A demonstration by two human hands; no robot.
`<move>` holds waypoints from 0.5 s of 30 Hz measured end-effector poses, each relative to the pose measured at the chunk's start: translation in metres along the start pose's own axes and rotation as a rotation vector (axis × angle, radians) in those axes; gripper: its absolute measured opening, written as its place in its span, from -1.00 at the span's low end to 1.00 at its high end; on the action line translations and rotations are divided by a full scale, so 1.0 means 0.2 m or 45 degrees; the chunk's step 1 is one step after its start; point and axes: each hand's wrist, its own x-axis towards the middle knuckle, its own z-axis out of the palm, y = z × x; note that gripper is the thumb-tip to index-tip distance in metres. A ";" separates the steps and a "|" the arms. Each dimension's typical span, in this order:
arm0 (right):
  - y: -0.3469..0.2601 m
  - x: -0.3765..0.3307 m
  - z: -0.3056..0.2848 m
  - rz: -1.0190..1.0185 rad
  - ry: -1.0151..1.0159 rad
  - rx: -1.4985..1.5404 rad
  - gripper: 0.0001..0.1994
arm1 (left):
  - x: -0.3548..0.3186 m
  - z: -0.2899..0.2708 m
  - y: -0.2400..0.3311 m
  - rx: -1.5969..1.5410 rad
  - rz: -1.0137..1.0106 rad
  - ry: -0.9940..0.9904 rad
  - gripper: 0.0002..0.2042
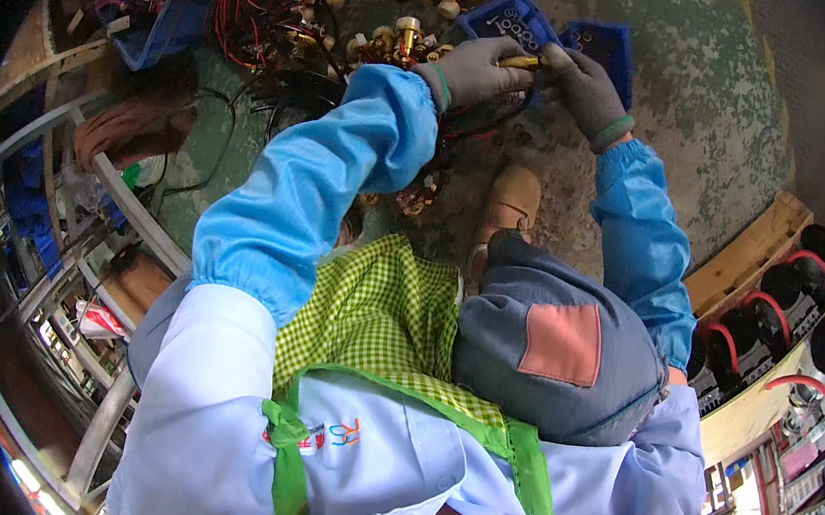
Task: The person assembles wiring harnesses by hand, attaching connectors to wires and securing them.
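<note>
My left hand (477,73), in a grey glove, grips a brass fitting (520,62) that points to the right. At the fitting's right end, the gloved fingertips of my right hand (586,93) are pinched together. Anything small between those fingertips is hidden. Just beyond both hands is a small blue bin (469,24) holding several metal rings or nuts (519,29). A second blue bin (623,50) stands beside it to the right, partly covered by my right hand. A dark cable runs below my hands.
A heap of brass valves (408,31) with red and black wires (232,17) lies to the left. A larger blue crate (169,36) is farther left. A metal frame (126,207) stands at left. At right are a wooden plank (755,253) and black cylinders with red hoses (763,320).
</note>
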 end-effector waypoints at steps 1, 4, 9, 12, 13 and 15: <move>-0.01 0.00 -0.01 0.002 0.003 -0.001 -0.50 | 0.02 0.02 0.02 -0.014 -0.022 0.041 -0.53; -0.04 -0.04 -0.07 0.017 0.111 -0.149 -0.57 | 0.13 0.09 0.00 -0.065 -0.013 0.167 -0.59; 0.03 -0.13 -0.14 -0.607 0.314 -0.274 -0.83 | 0.23 0.14 0.04 0.071 -0.131 -0.009 -0.48; 0.01 -0.17 -0.22 -0.761 0.378 -0.023 -0.83 | 0.27 0.16 0.02 0.078 -0.149 -0.022 -0.47; -0.02 -0.18 -0.22 -0.660 0.468 -0.001 -0.76 | 0.28 0.16 0.02 0.029 -0.153 -0.043 -0.47; 0.11 -0.11 -0.27 -0.598 0.517 -0.340 -0.73 | 0.31 0.19 0.04 0.017 -0.147 -0.070 -0.48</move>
